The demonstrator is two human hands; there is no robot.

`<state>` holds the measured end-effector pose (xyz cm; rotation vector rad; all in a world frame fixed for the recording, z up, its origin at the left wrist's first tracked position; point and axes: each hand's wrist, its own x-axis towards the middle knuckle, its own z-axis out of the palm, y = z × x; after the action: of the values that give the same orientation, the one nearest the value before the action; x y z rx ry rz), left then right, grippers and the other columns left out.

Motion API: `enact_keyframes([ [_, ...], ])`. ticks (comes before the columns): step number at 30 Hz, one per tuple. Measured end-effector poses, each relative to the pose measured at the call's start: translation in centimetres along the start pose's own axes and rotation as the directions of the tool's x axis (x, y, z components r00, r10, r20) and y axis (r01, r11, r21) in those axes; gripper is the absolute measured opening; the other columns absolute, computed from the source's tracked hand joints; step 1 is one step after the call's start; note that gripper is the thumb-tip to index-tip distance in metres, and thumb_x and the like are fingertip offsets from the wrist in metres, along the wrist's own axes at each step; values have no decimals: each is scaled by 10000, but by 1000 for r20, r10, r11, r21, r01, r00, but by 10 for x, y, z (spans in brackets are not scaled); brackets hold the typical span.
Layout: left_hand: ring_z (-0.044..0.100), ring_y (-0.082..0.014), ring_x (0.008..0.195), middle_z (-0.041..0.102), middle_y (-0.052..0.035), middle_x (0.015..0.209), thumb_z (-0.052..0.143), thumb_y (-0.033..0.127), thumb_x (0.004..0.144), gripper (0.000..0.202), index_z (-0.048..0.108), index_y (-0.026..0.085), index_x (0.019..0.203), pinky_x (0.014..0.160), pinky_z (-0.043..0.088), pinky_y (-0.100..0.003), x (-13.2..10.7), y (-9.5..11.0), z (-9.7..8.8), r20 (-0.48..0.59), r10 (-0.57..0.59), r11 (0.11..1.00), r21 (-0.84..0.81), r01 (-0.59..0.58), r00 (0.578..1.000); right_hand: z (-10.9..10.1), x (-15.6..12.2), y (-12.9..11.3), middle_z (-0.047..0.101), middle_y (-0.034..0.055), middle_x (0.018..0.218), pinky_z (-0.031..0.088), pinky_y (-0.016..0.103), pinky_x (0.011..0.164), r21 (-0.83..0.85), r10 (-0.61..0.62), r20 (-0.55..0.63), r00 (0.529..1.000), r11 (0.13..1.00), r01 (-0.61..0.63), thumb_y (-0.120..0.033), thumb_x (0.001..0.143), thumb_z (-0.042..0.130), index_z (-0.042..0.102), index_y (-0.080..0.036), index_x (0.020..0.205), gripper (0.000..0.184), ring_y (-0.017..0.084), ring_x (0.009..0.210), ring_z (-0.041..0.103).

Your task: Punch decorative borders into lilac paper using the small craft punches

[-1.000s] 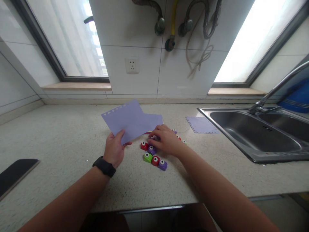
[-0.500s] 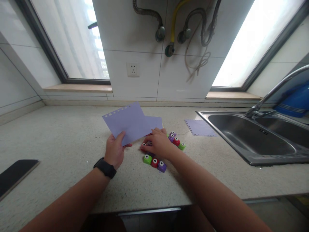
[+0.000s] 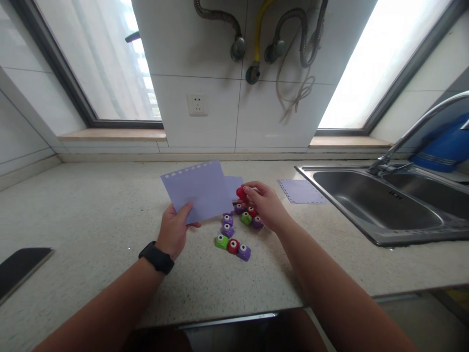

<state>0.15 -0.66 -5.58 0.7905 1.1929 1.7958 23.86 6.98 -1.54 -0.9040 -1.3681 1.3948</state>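
My left hand [image 3: 175,226] pinches a purple sheet of paper [image 3: 198,190] by its lower edge, thumb on top. A row of punched holes runs along the sheet's far edge. Between the thumb and fingers of my right hand [image 3: 266,203] is a red craft punch [image 3: 241,192], raised beside the paper's right edge. Below it on the counter lie several more small punches: a green punch [image 3: 222,241], a red punch [image 3: 233,246] and a purple punch [image 3: 244,252] stand in a row nearest me. Another purple sheet [image 3: 234,185] lies partly hidden behind the held one.
A purple sheet [image 3: 301,191] with punched edges lies on the counter [image 3: 102,210] left of the steel sink [image 3: 373,205]. A faucet [image 3: 381,166] rises behind the sink. At the far left is a dark flat object [image 3: 24,269]. Hoses and a socket [image 3: 197,104] are on the wall.
My right hand has lifted the red punch off the counter and moved right and up, uncovering several punches. The held paper has turned slightly and shifted right in my left hand.
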Motion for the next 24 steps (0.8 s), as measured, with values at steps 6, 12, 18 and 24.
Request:
enact_keyframes([
  [6, 608, -137, 604, 723, -56, 963, 846, 419, 738, 431, 697, 122, 1012, 404, 537, -259, -2, -4, -2, 111, 13, 998, 57, -19, 994, -2, 0, -5, 761, 32, 972, 551, 382, 949, 228, -111, -9, 994, 967, 111, -427, 780, 855, 714, -255, 992, 308, 166, 905, 705],
  [12, 585, -118, 558, 715, -42, 928, 831, 403, 782, 370, 697, 126, 988, 420, 548, -265, -4, -6, -6, 184, -4, 992, 124, -19, 983, -5, -2, -10, 738, 36, 1042, 499, 399, 1039, 263, -126, -37, 991, 956, 131, -315, 697, 909, 710, -255, 1079, 436, 184, 1013, 685],
  [18, 582, -112, 537, 717, -41, 923, 821, 393, 796, 350, 686, 126, 978, 423, 537, -262, -5, -5, -6, 186, -9, 991, 132, -16, 982, -8, -5, -8, 718, 15, 1021, 518, 323, 927, 196, -163, 37, 986, 968, 153, -270, 710, 898, 705, -244, 1016, 363, 144, 944, 659],
  [24, 575, -115, 491, 715, -40, 860, 811, 383, 803, 333, 684, 123, 967, 428, 526, -271, -4, -8, -8, 206, -7, 987, 158, -26, 979, -10, -7, -13, 713, 6, 992, 542, 323, 843, 99, -178, 56, 982, 980, 172, -278, 705, 895, 675, -252, 1051, 411, 146, 879, 659],
])
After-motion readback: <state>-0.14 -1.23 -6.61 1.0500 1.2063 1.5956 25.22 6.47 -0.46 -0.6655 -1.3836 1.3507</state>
